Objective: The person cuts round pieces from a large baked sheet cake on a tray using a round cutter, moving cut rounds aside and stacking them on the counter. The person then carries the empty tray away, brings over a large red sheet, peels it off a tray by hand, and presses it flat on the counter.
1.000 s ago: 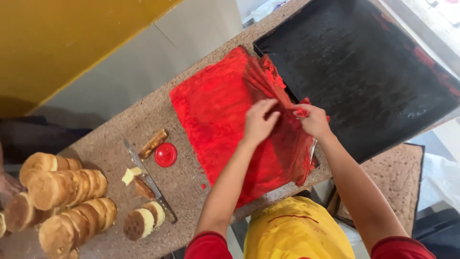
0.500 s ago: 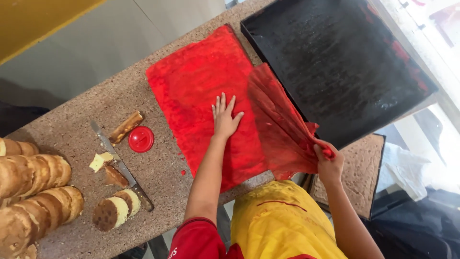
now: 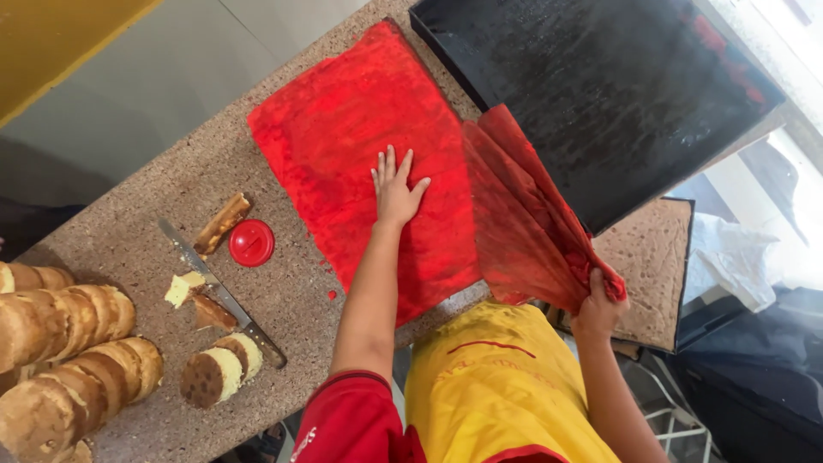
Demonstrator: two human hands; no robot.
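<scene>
Speckled stone counter (image 3: 129, 231), seen from the head view, with pale wall behind and a dark baking tray (image 3: 600, 94) at the far right corner.

Red sheet (image 3: 360, 163) lies flat on the counter, long axis running away from the body toward the tray's near corner. Left hand (image 3: 396, 190) rests on it palm down, fingers (image 3: 390, 165) spread and pointing up that axis; most of the sheet lies ahead of and to the left of the fingertips.

Right hand (image 3: 598, 302) sits off the counter edge, fingers closed in a fist round a bunched corner of a thin red film (image 3: 523, 223). Film rises from the sheet's right edge, just right of the left fingers, and slants down to the fist. Left hand is the nearer one to the line where film meets sheet.

Well left of both hands: knife (image 3: 219, 293), small red lid (image 3: 252, 242), sliced rolls (image 3: 73, 351).
</scene>
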